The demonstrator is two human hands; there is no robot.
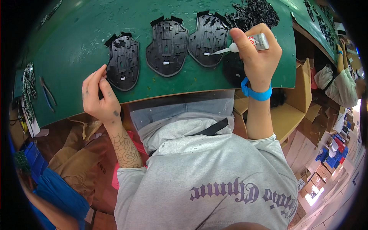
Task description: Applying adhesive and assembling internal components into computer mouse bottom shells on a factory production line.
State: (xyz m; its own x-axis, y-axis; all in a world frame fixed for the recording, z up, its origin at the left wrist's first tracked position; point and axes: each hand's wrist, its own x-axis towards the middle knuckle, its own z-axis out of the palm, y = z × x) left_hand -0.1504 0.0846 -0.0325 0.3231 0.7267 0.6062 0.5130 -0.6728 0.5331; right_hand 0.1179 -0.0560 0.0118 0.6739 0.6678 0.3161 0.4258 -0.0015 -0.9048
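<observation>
My right hand (260, 55) grips a small white glue bottle (262, 41), tilted so its long clear nozzle points left and down. The nozzle tip hovers over or touches a black plastic shell (208, 40), close to its small white label; which of the two I cannot tell. My left hand (100, 97) is beside the lower left edge of another black shell (123, 63), its fingertips drawn together; what they pinch, if anything, is hidden. Between these lies a third shell (166, 48). One more dark shell (232, 69) is partly covered by my right hand.
A heap of small black parts (257, 13) lies at the back right of the green table (76, 50). Blue-handled pliers (47, 94) and a bundle of metallic pieces (28, 90) are at left. An open cardboard box (297, 103) stands right. Other people sit at both sides.
</observation>
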